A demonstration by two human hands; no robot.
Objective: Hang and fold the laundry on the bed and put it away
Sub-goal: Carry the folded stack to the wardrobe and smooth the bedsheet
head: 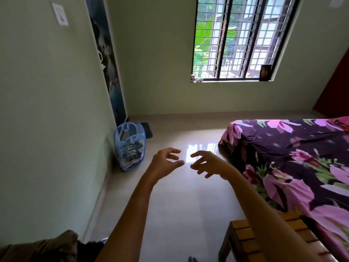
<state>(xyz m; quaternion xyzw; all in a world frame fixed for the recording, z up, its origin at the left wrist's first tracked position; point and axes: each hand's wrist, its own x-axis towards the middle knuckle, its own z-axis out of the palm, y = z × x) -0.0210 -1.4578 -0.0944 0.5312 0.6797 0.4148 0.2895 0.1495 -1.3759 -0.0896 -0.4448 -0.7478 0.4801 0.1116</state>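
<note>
Both bare arms reach out over the glossy pale tiled floor (179, 208), the two hands close together but not touching. The left hand (164, 163) has its fingers (172, 150) loosely spread and slightly bent, holding nothing. The right hand (209, 164) has fingers (198, 154) that are likewise splayed and relaxed, and its palm is empty.

The laundry, a dark crumpled heap of clothes (132, 151), sits inside a light blue mesh pop-up hamper (130, 136), which stands upright on the floor against the pale green wall (47, 110), to the left of the hands and beyond them. A small dark mat (148, 129) lies just behind the hamper.

To the right is the bed (283, 146), covered with a dark purple sheet printed with large pink flowers. What shows of it carries no clothes, and its far end is out of view. A slatted brown wooden bench (243, 241) stands at the near end of the bed, under the right forearm. A barred window (236, 38) is set in the far wall.
</note>
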